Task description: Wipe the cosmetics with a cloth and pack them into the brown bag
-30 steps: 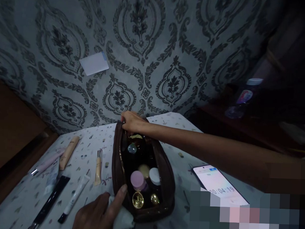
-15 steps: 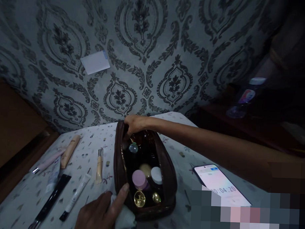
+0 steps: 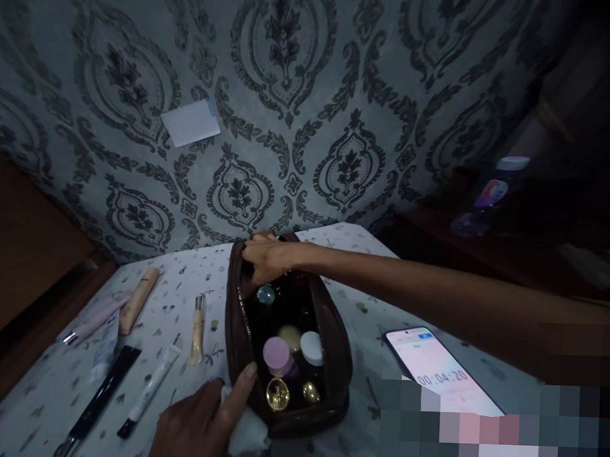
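Observation:
An open brown zip bag stands on the patterned white cloth. Inside it are a pink-lidded jar, a white-lidded jar, a gold round cap and a small gold cap. My right hand reaches into the far end of the bag; its fingertips are hidden, so what it holds does not show. My left hand is at the bag's near left corner, index finger stretched against the side, with a white crumpled thing under the palm and fingers.
Left of the bag lie a small beige tube, a white tube, a black tube, a tan tube and a pink tube. A phone lies right. A bottle stands at the back right.
My right hand has dipped slightly lower and further over the bag's far end, its knuckles turned more into view. My left hand keeps its place.

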Tool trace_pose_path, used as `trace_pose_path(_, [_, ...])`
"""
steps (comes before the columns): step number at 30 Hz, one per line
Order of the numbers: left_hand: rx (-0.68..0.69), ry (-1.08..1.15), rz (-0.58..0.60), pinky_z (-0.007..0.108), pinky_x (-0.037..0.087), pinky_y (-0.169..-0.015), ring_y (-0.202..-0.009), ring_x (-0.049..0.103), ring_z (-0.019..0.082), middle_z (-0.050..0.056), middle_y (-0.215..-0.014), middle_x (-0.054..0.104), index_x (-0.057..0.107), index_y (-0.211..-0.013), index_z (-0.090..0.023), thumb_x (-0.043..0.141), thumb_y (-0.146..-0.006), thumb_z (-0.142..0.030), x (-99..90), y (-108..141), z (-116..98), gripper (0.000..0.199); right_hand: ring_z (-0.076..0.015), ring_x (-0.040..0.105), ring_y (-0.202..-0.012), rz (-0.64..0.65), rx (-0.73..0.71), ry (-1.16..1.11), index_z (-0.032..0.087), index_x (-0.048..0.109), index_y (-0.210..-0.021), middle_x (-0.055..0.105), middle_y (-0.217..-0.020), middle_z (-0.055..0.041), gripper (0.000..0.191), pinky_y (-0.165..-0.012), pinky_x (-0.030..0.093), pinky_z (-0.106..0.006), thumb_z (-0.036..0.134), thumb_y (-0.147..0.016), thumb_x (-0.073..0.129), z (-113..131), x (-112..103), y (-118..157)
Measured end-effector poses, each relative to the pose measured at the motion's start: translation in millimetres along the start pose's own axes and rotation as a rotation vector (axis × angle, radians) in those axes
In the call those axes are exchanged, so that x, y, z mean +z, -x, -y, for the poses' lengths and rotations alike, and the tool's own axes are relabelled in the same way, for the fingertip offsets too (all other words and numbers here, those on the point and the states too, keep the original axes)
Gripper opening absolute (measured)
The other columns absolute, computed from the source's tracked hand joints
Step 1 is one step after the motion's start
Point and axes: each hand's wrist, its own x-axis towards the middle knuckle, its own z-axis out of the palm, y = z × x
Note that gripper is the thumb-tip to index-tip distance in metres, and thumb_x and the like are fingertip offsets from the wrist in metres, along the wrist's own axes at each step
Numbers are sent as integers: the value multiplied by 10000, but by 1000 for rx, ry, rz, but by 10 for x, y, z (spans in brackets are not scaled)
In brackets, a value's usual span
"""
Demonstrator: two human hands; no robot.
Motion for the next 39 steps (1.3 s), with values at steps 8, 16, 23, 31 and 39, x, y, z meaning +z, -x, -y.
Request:
trace_pose_path(8, [-15, -4, 33, 243, 555, -543, -644, 687, 176, 33, -904, 709, 53, -1563, -256, 395, -591, 38, 13, 7, -14, 1072, -269, 618, -1130, 32, 93, -140, 198, 711, -1102, 728, -1107, -72, 457, -990, 416, -321, 380, -688, 780, 140, -93, 129])
trace_pose_path(16, [-25, 28, 45, 233, 548, -547, -670, 693, 171, 14, -909, 708, 50, -1560, -298, 404, -627, 46, 26, 25, -2, 1056, -192, 682, -836, -109, 192, -221, 161, 744, -966, 747, -929, -47, 344, -598, 440, -211, 359, -686, 716, -79, -64, 18])
trace_pose_path(23, [-22, 21, 63, 240, 554, -572, -696, 693, 174, 30, -959, 709, 40, -1561, -306, 435, -636, 38, 50, 52, -10, 1064, -216, 680, -910, -185, 294, -139, 134, 717, -1023, 738, -1003, -96, 346, -625, 457, -216, 286, -713, 693, -117, -77, -64])
trace_pose_path(31, [-28, 32, 64, 242, 546, -570, -682, 685, 179, 35, -938, 711, 124, -1556, -271, 422, -613, 38, 77, 62, -14, 1036, -237, 676, -947, -141, 224, -83, 95, 694, -1083, 730, -1013, -142, 383, -678, 478, -237, 337, -796, 616, -289, -67, -197])
trace_pose_path(39, [-32, 88, 89, 287, 578, -670, -756, 691, 200, 66, -1068, 706, 260, -1520, -261, 479, -537, 11, 158, 75, -14, 1043, -265, 652, -1049, 13, 170, 67, 64, 678, -1121, 683, -1157, -180, 392, -793, 495, -286, 363, -905, 546, -256, -196, -110])
